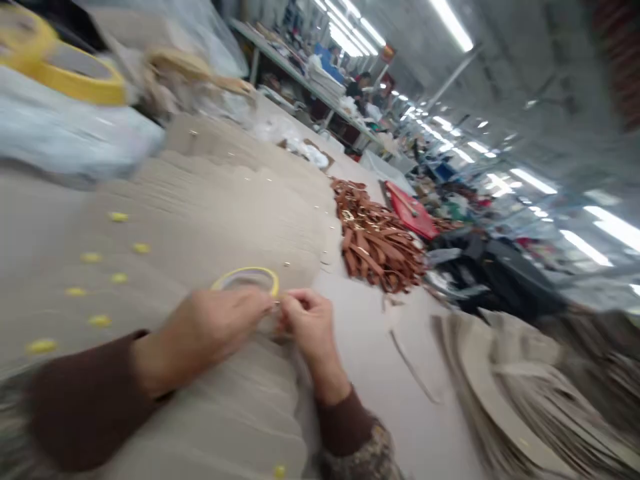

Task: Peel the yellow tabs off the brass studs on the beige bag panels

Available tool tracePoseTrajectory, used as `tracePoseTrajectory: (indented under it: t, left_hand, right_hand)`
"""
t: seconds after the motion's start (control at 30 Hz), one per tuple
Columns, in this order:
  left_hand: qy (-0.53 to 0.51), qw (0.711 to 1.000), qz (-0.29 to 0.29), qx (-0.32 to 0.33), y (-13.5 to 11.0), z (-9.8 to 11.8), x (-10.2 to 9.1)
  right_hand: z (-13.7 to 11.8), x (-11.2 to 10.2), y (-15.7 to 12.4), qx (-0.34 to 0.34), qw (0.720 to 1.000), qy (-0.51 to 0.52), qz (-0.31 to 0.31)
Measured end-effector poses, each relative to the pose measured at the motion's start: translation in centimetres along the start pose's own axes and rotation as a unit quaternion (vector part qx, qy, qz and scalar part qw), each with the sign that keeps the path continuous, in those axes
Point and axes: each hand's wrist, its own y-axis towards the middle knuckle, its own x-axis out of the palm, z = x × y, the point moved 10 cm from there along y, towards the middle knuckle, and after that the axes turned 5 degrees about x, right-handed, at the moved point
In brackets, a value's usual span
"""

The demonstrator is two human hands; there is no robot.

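Currently, head view only, heavy motion blur.

Worktop (380, 360): long, pale, runs away from the viewer.

Beige pieces (210, 200): flat cut shapes laid in overlapping rows across most of the near worktop, some with a small metal stud at the edge. A second fanned stack (500, 387) lies at the near right, apart from the rows.

Brown straps (380, 243): loose pile past the rows, well apart from both hands.

Large yellow rolls (75, 77): far left, blurred.

Left hand (210, 327): fingers curled, tips drawn into a pinch. Right hand (310, 327): same, tips closed and meeting the left fingertips over a beige piece. What sits between the tips is too blurred to identify.

Tape ring (247, 275): thin yellow roll lying flat on the beige pieces, just behind the fingertips. Contact with it cannot be told.

Yellow dots (100, 321): small bits scattered on the rows to the left.

Risks, as judged:
- The left forearm lies across the overlapped rows, so a drag of the sleeve could shift them out of order.
- Whatever is pinched is small, so a slip could drop it among the pieces.
- A knock from either hand could send the tape ring rolling.
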Motion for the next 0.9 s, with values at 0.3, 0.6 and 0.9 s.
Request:
tracePoseTrajectory:
  t: [0.3,0.6,0.9]
  left_hand:
    - [0.128,0.963,-0.222,-0.084,1.1,-1.7,1.9]
    - [0.102,0.964,-0.233,-0.081,1.0,-1.3,2.2]
    - [0.102,0.965,-0.227,-0.087,1.1,-1.2,2.1]
  right_hand:
    - [1.5,-0.4,1.0,-0.015,0.993,-0.105,-0.052]
    - [-0.4,0.3,0.3,-0.147,0.935,-0.323,-0.011]
    - [-1.9,1.3,-0.5,-0.212,0.886,-0.41,0.044]
